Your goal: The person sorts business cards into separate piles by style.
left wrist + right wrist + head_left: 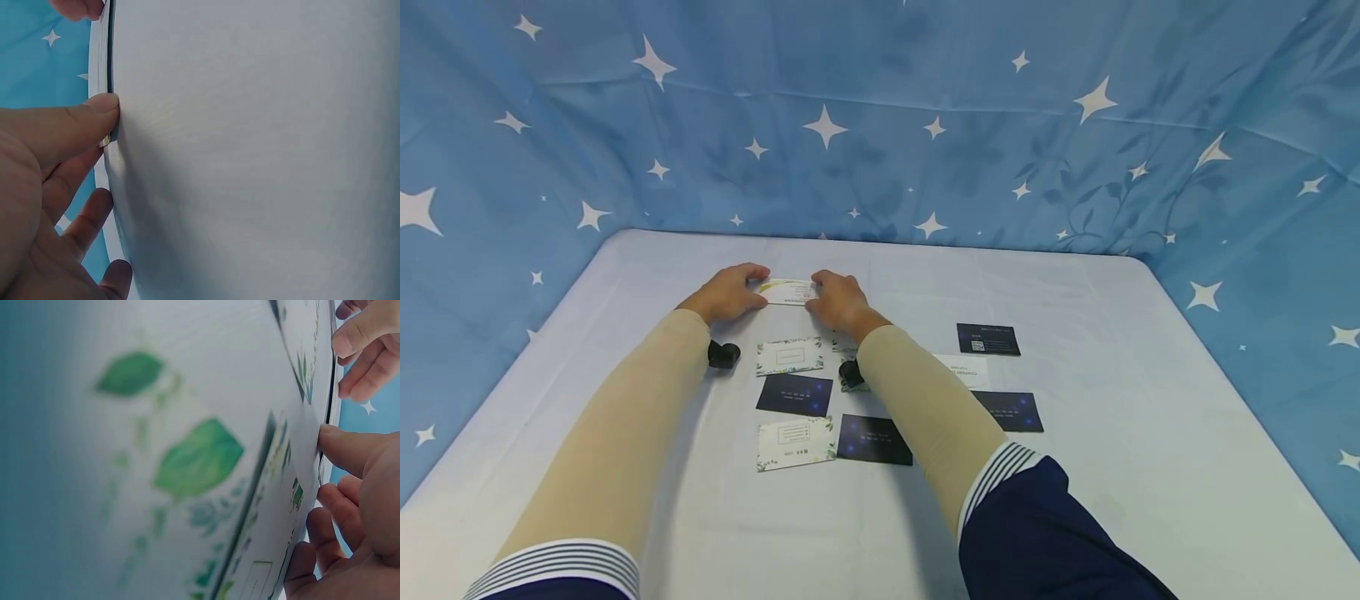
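Note:
Near the far side of the table, a small stack of cards (786, 292) lies between both hands, its top card white with a yellow curve and printed text. My left hand (724, 293) pinches its left end with thumb and fingers. At the opposite end, my right hand (841, 302) grips it the same way. The left wrist view shows the stack (104, 62) edge-on, several cards thick, under the left thumb (103, 103). In the right wrist view the right thumb (331, 434) is at the stack's near edge, and leaf-patterned cards fill the foreground, blurred.
Nearer me lie a white leaf-bordered card (790, 356), a dark blue card (794, 394), another leaf-bordered card (795, 443) and a dark card (874, 439). Dark cards (988, 339) and a white card (967, 370) lie right of my right forearm, which hides some cards. A starry blue curtain (880, 167) hangs behind.

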`<state>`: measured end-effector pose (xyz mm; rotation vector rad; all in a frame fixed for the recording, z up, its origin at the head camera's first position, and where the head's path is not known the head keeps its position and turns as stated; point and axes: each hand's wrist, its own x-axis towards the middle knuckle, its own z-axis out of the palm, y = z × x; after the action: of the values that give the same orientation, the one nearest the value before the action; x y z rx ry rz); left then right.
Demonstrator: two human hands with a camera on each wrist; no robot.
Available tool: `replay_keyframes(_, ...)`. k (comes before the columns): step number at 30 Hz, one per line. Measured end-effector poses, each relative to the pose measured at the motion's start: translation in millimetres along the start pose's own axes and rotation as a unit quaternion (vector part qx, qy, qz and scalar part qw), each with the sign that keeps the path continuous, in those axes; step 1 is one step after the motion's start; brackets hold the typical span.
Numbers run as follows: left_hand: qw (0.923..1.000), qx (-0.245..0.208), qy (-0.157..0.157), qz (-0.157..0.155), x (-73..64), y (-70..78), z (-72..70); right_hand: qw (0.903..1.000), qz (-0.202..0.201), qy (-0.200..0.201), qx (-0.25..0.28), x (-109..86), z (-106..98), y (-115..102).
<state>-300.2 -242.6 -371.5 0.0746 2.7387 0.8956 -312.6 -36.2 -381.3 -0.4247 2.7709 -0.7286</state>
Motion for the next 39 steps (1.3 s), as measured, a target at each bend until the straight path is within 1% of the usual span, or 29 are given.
replay_keyframes(6,0.9999,-0.010,0.000,-0.007,0.2,-0.4,1.5,0.9999,-0.004,0.005,0.010,2.3,2,2)
replay_keyframes(9,1.0000,0.001,-0.002,-0.009,0.9,0.4,0.4,0.9999,-0.002,0.006,0.016,3.0,2,2)
replay_keyframes(12,0.9997,0.020,-0.006,-0.012,2.0,4.5,-2.0,0.9999,0.000,0.004,0.015,2.2,0,2)
replay_keyframes(15,0.9993,0.030,-0.009,-0.019,2.3,8.7,-5.0,1.0000,-0.005,-0.004,0.007,-0.3,-4,3)
replay_keyframes(19,0.9994,0.032,-0.008,-0.011,1.4,14.3,-8.8,0.9997,-0.022,-0.008,0.010,-6.4,-15,4)
replay_keyframes(21,0.9995,0.032,-0.004,0.003,0.5,18.4,-10.0,0.9991,-0.033,-0.006,0.024,-11.1,-25,5)
replay_keyframes(24,0.9991,0.028,0.004,0.031,-1.1,28.8,-9.2,0.9975,-0.057,-0.005,0.042,-20.4,-43,9)
replay_keyframes(26,0.9979,0.020,0.010,0.060,-2.7,38.4,-6.2,0.9961,-0.078,-0.009,0.040,-30.0,-56,15)
replay_keyframes(28,0.9958,0.012,0.017,0.089,-5.1,49.3,-1.5,0.9948,-0.097,-0.018,0.027,-41.5,-68,23)
replay_keyframes(31,0.9908,-0.004,0.025,0.133,-11.5,66.3,7.9,0.9923,-0.121,-0.028,0.005,-62.6,-85,40)
replay_keyframes(33,0.9880,-0.012,0.023,0.153,-16.6,78.2,15.7,0.9923,-0.121,-0.027,0.001,-78.2,-95,54)
replay_keyframes(35,0.9853,-0.011,0.017,0.170,-21.2,90.3,24.5,0.9931,-0.115,-0.023,-0.001,-93.6,-102,69)
replay_keyframes(39,0.9814,0.016,-0.004,0.191,-27.8,112.3,46.0,0.9953,-0.094,-0.023,-0.002,-122.8,-109,103)
